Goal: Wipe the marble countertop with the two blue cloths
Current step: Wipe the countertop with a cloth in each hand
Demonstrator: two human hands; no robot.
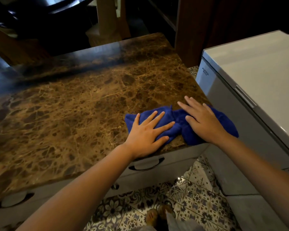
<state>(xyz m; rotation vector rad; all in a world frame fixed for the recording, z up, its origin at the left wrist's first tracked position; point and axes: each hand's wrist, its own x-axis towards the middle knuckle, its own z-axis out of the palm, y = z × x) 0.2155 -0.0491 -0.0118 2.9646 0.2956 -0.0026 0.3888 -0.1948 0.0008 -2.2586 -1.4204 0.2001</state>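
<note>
The brown veined marble countertop (73, 110) fills the left and middle of the head view. Two blue cloths lie bunched side by side at its near right corner, touching each other. My left hand (147, 132) rests flat with fingers spread on the left blue cloth (163, 114). My right hand (202, 119) lies flat on the right blue cloth (227, 124), whose edge hangs slightly past the counter's right corner. Neither hand grips; both press palm-down.
A white chest freezer (257, 72) stands right beside the counter's right edge. White drawers with dark handles (147, 164) sit under the counter front. Patterned floor tiles (190, 197) and my feet show below. Dark wooden furniture (187, 30) stands behind the counter.
</note>
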